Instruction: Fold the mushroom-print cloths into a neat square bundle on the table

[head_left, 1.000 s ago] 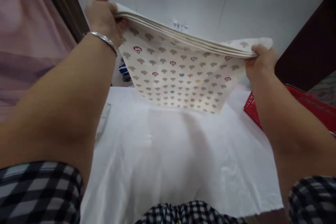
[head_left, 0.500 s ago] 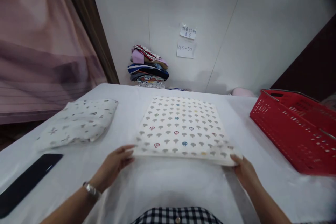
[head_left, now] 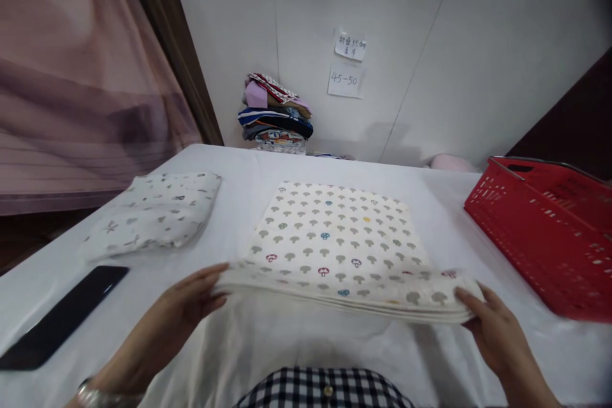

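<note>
A cream cloth (head_left: pixel 335 236) printed with grey and coloured mushrooms lies folded in several layers in the middle of the white table (head_left: pixel 201 312). Its near edge is lifted off the surface and blurred a little. My left hand (head_left: pixel 196 296) pinches the near left corner between thumb and fingers. At the near right corner, my right hand (head_left: pixel 492 322) grips the stacked layers, thumb on top. The far part of the cloth rests flat.
Another white patterned cloth (head_left: pixel 162 210) lies folded at the left, with a black phone-like slab (head_left: pixel 64 315) in front of it. A red basket (head_left: pixel 540 236) stands at the right. Folded fabrics (head_left: pixel 276 115) are piled against the back wall.
Both hands have come nearer and spread farther apart, drawing the near edge of the cloth up and towards me. The layers at that edge now show. The view has shifted slightly.
</note>
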### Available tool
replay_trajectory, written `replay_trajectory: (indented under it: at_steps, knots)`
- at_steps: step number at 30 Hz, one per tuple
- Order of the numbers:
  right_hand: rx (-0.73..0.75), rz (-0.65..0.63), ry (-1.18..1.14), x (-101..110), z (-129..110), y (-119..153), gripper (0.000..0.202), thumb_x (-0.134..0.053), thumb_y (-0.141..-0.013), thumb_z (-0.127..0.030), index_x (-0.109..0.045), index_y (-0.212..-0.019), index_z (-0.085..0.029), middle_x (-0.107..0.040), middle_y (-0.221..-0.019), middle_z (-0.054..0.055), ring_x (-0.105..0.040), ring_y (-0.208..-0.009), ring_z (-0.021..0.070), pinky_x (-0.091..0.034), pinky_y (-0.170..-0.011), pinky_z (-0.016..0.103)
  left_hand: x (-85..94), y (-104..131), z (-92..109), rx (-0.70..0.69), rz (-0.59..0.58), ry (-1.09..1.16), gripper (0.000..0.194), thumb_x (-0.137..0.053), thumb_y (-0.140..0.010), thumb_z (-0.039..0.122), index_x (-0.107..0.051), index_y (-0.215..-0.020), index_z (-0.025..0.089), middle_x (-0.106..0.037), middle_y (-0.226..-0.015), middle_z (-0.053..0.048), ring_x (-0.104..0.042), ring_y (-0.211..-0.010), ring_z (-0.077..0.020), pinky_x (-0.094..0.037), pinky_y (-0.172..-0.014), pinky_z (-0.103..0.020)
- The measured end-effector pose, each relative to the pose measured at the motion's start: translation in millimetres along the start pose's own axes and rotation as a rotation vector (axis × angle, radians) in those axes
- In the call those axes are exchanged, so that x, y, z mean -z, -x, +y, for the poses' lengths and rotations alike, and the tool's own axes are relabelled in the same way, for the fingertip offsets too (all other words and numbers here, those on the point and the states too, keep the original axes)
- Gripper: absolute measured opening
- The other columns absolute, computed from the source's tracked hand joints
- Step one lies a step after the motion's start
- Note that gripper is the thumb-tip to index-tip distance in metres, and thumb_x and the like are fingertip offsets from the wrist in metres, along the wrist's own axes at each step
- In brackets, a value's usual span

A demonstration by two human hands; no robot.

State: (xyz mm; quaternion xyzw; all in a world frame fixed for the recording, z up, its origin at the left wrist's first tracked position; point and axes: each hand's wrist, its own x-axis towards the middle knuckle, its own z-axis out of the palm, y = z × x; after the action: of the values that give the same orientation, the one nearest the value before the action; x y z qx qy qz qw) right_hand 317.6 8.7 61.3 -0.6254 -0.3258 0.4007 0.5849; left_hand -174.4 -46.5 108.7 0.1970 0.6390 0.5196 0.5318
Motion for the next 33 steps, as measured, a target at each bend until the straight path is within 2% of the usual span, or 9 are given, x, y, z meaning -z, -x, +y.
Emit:
replay_trajectory:
  at_steps: [3,8,12,15,20,22,27,30,33]
  knots:
    - [-0.035,-0.062,0.112,-19.4,-24.9,-37.9,0.086,-0.078,-0.055,-0.021,-0.043,-0.132,-0.035,-0.061,-0.063,-0.005,-0.061,-0.05,0.0151,-0.052,-0.043,0.024,-23.0,-36.3,29.2,-0.072,-0.125,0.141,0.032,-0.063,-0.067,0.019,-0.067,-0.099,0.017,-0.07,-0.094,-0.008,-0.066,-0.089,-0.0209,-0.057,-0.078,-0.027]
    - [-0.148,-0.227,0.041,-77.4,-50.2,-137.2,0.03,-0.068,-0.065,-0.014,-0.064,-0.094,-0.018,-0.064,-0.071,0.001,-0.059,-0.054,0.0121,-0.052,-0.045,0.021,-77.4,-142.4,75.0,-0.058,-0.224,0.207,0.032,-0.049,-0.073,0.002,-0.058,-0.102,0.006,-0.067,-0.095,-0.014,-0.066,-0.09,-0.0187,-0.055,-0.081,-0.025]
    - [-0.307,-0.184,-0.02,-132.9,-30.2,-211.3,0.006,-0.057,-0.077,-0.011,-0.058,-0.083,-0.013,-0.065,-0.065,0.005,-0.063,-0.057,0.014,-0.053,-0.048,0.02,-124.9,-233.1,74.7,-0.028,-0.05,0.016,0.032,-0.045,-0.077,-0.002,-0.055,-0.104,0.011,-0.067,-0.085,-0.006,-0.066,-0.082,-0.0103,-0.052,-0.079,-0.019]
    - [-0.377,-0.178,0.015,-159.0,-9.3,-237.8,0.005,-0.055,-0.08,-0.012,-0.057,-0.085,-0.012,-0.066,-0.068,0.007,-0.064,-0.06,0.0146,-0.054,-0.05,0.021,-144.3,-275.3,61.6,0.004,0.012,-0.133,0.031,-0.049,-0.076,-0.002,-0.056,-0.102,0.014,-0.065,-0.076,-0.003,-0.065,-0.075,-0.0097,-0.052,-0.073,-0.02]
    - [-0.345,-0.371,0.06,-155.6,5.0,-248.0,0.028,-0.064,-0.069,-0.006,-0.055,-0.093,-0.018,-0.068,-0.088,0.005,-0.066,-0.075,0.015,-0.054,-0.056,0.021,-139.1,-300.9,65.4,0.001,0.027,-0.37,0.013,-0.065,-0.07,0.014,-0.062,-0.082,0.017,-0.062,-0.059,-0.001,-0.065,-0.07,-0.0178,-0.05,-0.063,-0.026]
    - [-0.295,-0.398,0.19,-148.2,5.0,-250.8,0.031,-0.066,-0.067,-0.009,-0.055,-0.093,-0.02,-0.068,-0.085,0.003,-0.064,-0.069,0.0134,-0.049,-0.049,0.019,-134.3,-305.1,74.8,-0.103,0.067,-0.575,0.009,-0.068,-0.067,0.024,-0.063,-0.072,0.018,-0.062,-0.058,-0.002,-0.064,-0.072,-0.0208,-0.048,-0.064,-0.028]
    - [-0.096,-0.24,0.711,-139.5,0.1,-267.6,0.02,-0.067,-0.07,-0.035,-0.056,-0.068,-0.018,-0.049,-0.047,-0.003,-0.045,-0.043,0.0098,-0.027,-0.038,0.02,-141.1,-317.0,79.7,-0.477,0.261,-1.104,0.031,-0.054,-0.075,0.046,-0.066,-0.08,0.018,-0.067,-0.083,-0.007,-0.062,-0.085,-0.0218,-0.045,-0.072,-0.029]
    - [0.073,-0.159,1.104,-141.8,-2.8,-279.1,0.027,-0.064,-0.07,-0.043,-0.059,-0.062,-0.018,-0.054,-0.051,0.001,-0.051,-0.051,0.0132,-0.031,-0.046,0.023,-151.0,-328.7,68.9,-0.444,0.248,-1.177,0.031,-0.05,-0.079,0.043,-0.066,-0.083,0.017,-0.066,-0.091,-0.01,-0.061,-0.088,-0.0221,-0.045,-0.073,-0.029]
    - [0.148,-0.183,1.182,-147.3,0.1,-285.2,0.03,-0.055,-0.076,-0.044,-0.061,-0.067,-0.016,-0.06,-0.061,0.004,-0.054,-0.058,0.0159,-0.034,-0.051,0.024,-156.6,-339.3,61.9,-0.398,0.229,-1.178,0.029,-0.048,-0.08,0.04,-0.066,-0.083,0.017,-0.067,-0.091,-0.011,-0.061,-0.088,-0.0231,-0.044,-0.072,-0.029]
